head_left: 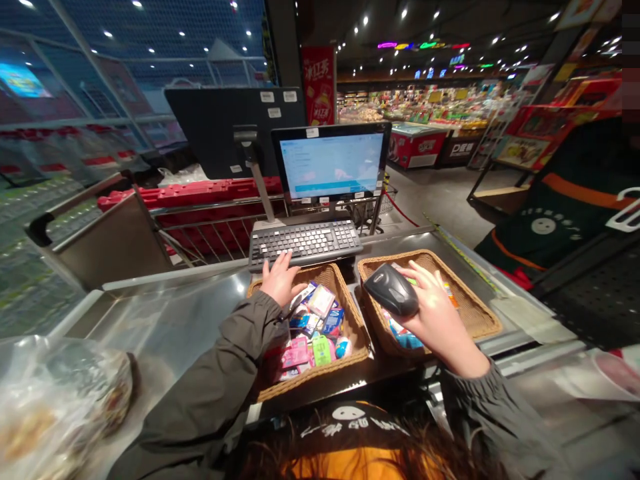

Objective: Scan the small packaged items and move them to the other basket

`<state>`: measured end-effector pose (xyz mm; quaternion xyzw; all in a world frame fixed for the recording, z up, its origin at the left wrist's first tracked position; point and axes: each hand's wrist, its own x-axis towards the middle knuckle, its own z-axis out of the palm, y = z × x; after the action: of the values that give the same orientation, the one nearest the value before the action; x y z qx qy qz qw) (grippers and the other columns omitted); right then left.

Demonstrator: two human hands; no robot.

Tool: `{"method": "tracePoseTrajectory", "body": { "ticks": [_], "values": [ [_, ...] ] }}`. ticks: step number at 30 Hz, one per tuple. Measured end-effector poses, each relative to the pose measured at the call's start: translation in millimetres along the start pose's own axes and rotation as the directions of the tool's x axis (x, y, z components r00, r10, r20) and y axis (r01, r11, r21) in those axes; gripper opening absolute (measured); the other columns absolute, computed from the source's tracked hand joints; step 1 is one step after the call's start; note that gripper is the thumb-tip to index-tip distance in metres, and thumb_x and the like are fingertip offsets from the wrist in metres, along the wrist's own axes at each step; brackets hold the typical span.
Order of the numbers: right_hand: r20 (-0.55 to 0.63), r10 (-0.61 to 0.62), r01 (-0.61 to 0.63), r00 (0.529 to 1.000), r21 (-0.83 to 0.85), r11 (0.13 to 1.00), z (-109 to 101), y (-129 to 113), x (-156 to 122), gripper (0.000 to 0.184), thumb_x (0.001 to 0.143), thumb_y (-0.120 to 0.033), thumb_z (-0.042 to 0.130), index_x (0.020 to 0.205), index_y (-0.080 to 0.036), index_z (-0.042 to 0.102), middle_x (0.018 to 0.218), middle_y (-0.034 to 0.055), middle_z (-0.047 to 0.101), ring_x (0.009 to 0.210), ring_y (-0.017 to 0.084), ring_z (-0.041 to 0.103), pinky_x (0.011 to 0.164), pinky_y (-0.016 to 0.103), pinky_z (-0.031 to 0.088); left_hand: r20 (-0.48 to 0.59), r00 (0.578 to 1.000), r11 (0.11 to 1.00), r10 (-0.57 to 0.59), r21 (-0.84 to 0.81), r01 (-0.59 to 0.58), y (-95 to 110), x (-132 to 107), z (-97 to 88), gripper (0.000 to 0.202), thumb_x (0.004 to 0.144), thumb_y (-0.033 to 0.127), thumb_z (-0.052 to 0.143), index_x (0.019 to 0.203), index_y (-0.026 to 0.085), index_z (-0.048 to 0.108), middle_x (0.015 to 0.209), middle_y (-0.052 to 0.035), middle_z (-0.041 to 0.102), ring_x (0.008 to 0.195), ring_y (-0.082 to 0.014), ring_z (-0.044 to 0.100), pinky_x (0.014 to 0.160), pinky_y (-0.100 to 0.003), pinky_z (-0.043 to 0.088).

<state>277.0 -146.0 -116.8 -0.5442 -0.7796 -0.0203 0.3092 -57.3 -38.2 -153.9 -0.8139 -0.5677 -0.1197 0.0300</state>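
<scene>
My left hand (281, 280) reaches over the far left corner of a wicker basket (357, 327), fingers stretched out at the front edge of a black keyboard (307, 241). Small packets (320, 313) in blue, white, pink and green lie in that basket. Wrapped in my right hand (434, 307) is a black barcode scanner (391, 291), held above a second wicker basket (477, 319). That basket holds a few colourful packs (403, 333), partly hidden by the hand and scanner. Behind the keyboard stands a lit monitor (333, 163).
A metal counter (193, 303) runs under the baskets. Filled clear plastic bags (65, 400) lie at the near left. A dark second screen (225, 133) backs onto the monitor. Red shopping baskets or crates (200, 193) sit behind a rail. A person in a dark apron (540, 213) stands at right.
</scene>
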Motion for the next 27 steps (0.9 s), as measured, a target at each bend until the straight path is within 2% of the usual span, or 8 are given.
{"method": "tracePoseTrajectory", "body": {
  "ticks": [4,7,19,23,27],
  "values": [
    [-0.069,0.064,-0.068,0.996,-0.050,0.996,-13.1,22.8,-3.0,0.035,0.078,-0.037,0.063,0.107,-0.018,0.067,0.125,0.0169,0.062,0.132,0.042,0.046,0.107,0.074,0.025,0.004,0.991,0.991,0.135,-0.025,-0.135,35.1,15.2,-3.8,0.039,0.083,0.041,0.068,0.116,0.020,0.068,0.155,-0.0193,0.036,0.146,-0.0376,0.028,0.113,-0.071,0.018],
    [-0.119,0.111,-0.120,0.987,-0.069,0.990,-20.4,38.6,-8.8,0.033,0.078,-0.036,0.062,0.106,-0.019,0.067,0.124,0.0163,0.063,0.133,0.041,0.045,0.108,0.072,0.025,0.037,0.970,0.969,0.241,-0.064,-0.238,62.8,28.1,4.8,0.039,0.082,0.041,0.070,0.115,0.021,0.069,0.154,-0.0177,0.039,0.146,-0.0377,0.030,0.113,-0.071,0.018],
    [-0.140,0.230,-0.243,0.963,-0.083,0.967,-37.3,88.0,-32.6,0.030,0.079,-0.037,0.064,0.105,-0.021,0.066,0.124,0.0140,0.063,0.136,0.039,0.043,0.110,0.069,0.024,0.191,0.864,0.884,0.465,-0.058,-0.463,166.8,95.5,70.2,0.024,0.082,0.038,0.068,0.098,0.022,0.075,0.151,-0.0159,0.044,0.146,-0.0365,0.029,0.115,-0.069,0.016],
    [-0.156,0.255,-0.266,0.954,-0.054,0.962,-39.2,103.4,-34.6,0.030,0.078,-0.039,0.066,0.102,-0.021,0.066,0.125,0.0146,0.063,0.135,0.040,0.044,0.111,0.070,0.021,0.260,0.826,0.859,0.501,-0.031,-0.511,189.4,117.5,94.8,0.024,0.082,0.035,0.066,0.099,0.021,0.076,0.147,-0.0167,0.049,0.145,-0.0380,0.030,0.114,-0.071,0.014],
    [-0.149,0.277,-0.284,0.949,-0.031,0.958,-39.0,116.0,-32.5,0.030,0.078,-0.039,0.067,0.101,-0.021,0.066,0.124,0.0150,0.064,0.135,0.040,0.044,0.111,0.071,0.021,0.299,0.775,0.818,0.557,-0.038,-0.574,206.2,131.2,114.4,0.028,0.075,0.036,0.074,0.097,0.020,0.076,0.142,-0.0158,0.054,0.144,-0.0383,0.030,0.117,-0.069,0.010]
  ]
}}
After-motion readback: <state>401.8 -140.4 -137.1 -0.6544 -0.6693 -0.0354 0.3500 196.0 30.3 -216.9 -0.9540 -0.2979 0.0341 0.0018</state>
